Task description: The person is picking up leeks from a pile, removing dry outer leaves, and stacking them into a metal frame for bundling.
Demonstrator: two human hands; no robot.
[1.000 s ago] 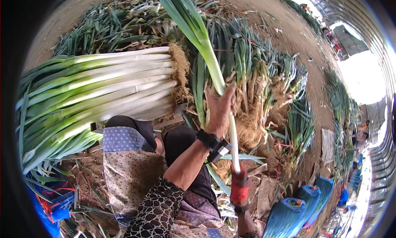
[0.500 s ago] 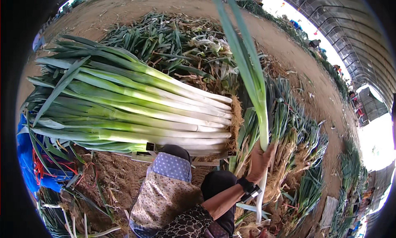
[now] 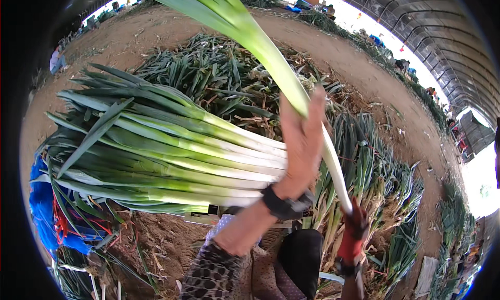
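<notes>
Leek [image 3: 271, 55] in both my hands, held up over the ground. Its long axis runs on a slant: white root end low and near, to the right; green leaves far and up to the left, out past the top of view. My left hand [image 3: 301, 144] grips mid-stalk, fingers wrapped around the pale green part, a dark wristband below it. My right hand [image 3: 353, 230], in a red glove, is clamped around the white base, nearest to me. The stacked leeks [image 3: 172, 159] lie just to the left of my left hand, stalks crosswise, white ends pointing right toward it. Unsorted leeks [image 3: 375, 170] with roots lie in a heap on the right.
</notes>
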